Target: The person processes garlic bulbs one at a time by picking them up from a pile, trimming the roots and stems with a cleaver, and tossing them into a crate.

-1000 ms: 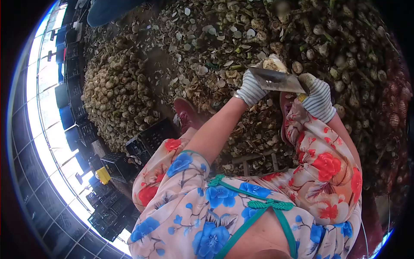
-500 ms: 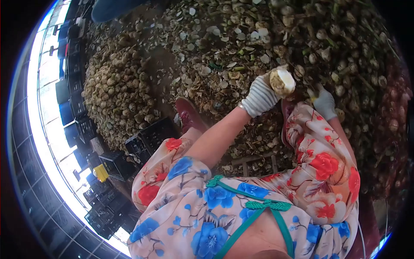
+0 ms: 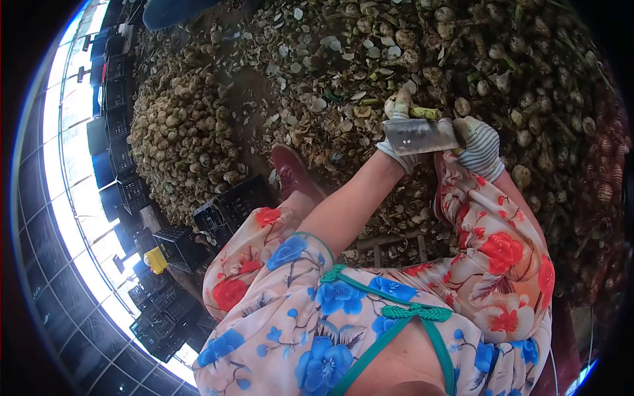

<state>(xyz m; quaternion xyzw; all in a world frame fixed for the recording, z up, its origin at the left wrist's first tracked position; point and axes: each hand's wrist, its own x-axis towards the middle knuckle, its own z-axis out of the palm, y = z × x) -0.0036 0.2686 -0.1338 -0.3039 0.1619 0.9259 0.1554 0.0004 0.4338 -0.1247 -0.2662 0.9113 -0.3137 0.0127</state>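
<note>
The cleaver (image 3: 421,136) is back over the bulb (image 3: 398,104), gripped by the right hand (image 3: 479,146); the bulb's stalk (image 3: 424,113) is clamped by the left hand (image 3: 396,148), so another cut looks lined up.

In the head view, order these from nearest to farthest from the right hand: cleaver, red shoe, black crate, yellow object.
1. cleaver: held in the right hand, blade toward the left.
2. red shoe: on the ground, lower left.
3. black crate: beyond the shoe.
4. yellow object: far left, among crates.
</note>
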